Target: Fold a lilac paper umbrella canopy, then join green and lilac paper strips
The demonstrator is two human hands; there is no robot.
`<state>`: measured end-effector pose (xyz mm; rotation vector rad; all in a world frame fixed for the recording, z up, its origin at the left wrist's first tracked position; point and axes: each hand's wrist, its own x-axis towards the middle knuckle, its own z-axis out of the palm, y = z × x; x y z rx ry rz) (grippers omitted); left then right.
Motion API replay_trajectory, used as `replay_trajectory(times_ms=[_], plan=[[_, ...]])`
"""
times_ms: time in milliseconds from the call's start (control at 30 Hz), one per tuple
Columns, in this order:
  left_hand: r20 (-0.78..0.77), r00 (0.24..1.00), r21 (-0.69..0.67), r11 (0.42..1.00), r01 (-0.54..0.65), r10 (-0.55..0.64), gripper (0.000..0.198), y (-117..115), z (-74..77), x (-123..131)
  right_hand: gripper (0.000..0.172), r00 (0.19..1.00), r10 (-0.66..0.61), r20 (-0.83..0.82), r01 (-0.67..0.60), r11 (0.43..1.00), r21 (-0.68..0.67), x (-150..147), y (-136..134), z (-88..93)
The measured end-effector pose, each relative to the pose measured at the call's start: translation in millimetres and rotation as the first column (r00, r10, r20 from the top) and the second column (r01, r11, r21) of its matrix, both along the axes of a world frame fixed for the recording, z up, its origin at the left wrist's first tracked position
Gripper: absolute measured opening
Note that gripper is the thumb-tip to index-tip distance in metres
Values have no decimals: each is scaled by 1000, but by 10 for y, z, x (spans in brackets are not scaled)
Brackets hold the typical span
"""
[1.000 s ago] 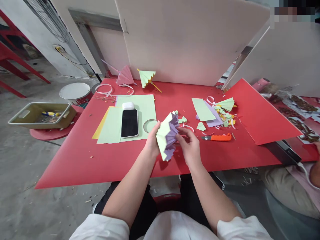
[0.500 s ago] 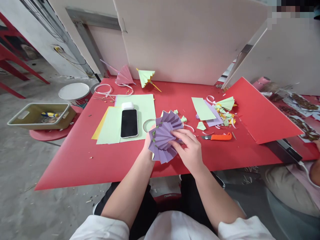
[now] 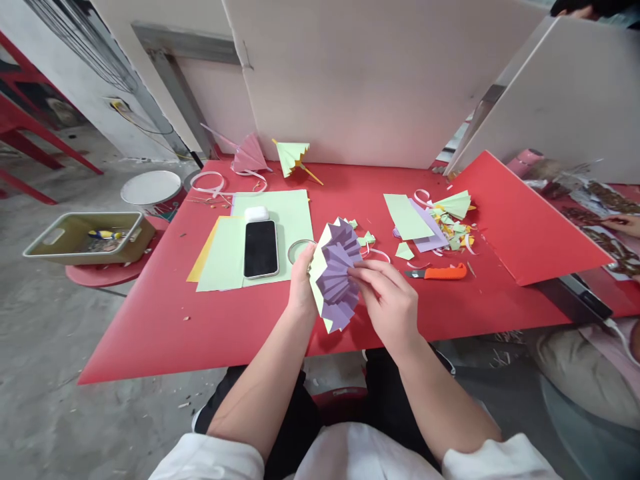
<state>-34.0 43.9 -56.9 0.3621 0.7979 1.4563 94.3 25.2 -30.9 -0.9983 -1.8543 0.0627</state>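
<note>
A pleated paper fan shape (image 3: 341, 277), purple on the side toward my right and pale green along its left edge, is held above the table's front edge. My left hand (image 3: 303, 283) grips it from the left, its fingers partly hidden behind the paper. My right hand (image 3: 387, 297) pinches the purple folds near their centre with thumb and fingertips. Behind my left hand, a roll of clear tape (image 3: 301, 251) lies partly covered. An orange utility knife (image 3: 440, 273) lies to the right of my right hand.
On the red table (image 3: 240, 340), a phone (image 3: 261, 249) and a white case (image 3: 257, 213) rest on green sheets (image 3: 293, 207). Two paper umbrellas, pink (image 3: 250, 155) and green (image 3: 290, 157), stand behind. Paper scraps (image 3: 455, 233) and a red board (image 3: 530, 220) are right; another person's hand (image 3: 623, 224) is far right.
The pleated paper has turned so its pale green edge faces me more on the left. My right hand has shifted slightly right, still pinching the folds. Another person's hand has appeared at far right.
</note>
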Motion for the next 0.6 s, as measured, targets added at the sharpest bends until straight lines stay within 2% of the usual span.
replay_trajectory(times_ms=[100,233,400,467,533,600], plan=[[38,999,62,998,3,-5,22,6,-23,18,13,995,-50,88,43,995,85,5,31,13],[3,999,85,995,-42,41,22,40,-63,44,11,978,-118,174,90,983,163,20,74,29],[-79,997,91,996,-7,14,29,72,-113,34,12,973,-145,178,112,977,183,115,96,118],[-165,986,154,988,30,-4,36,68,-135,-1,12,972,-152,177,117,974,192,177,106,173],[-272,962,299,947,116,-32,48,52,-152,-46,12,972,-157,176,124,974,188,235,114,229],[-378,923,449,855,257,-79,70,25,-160,-83,12,974,-155,165,128,978,164,273,117,281]])
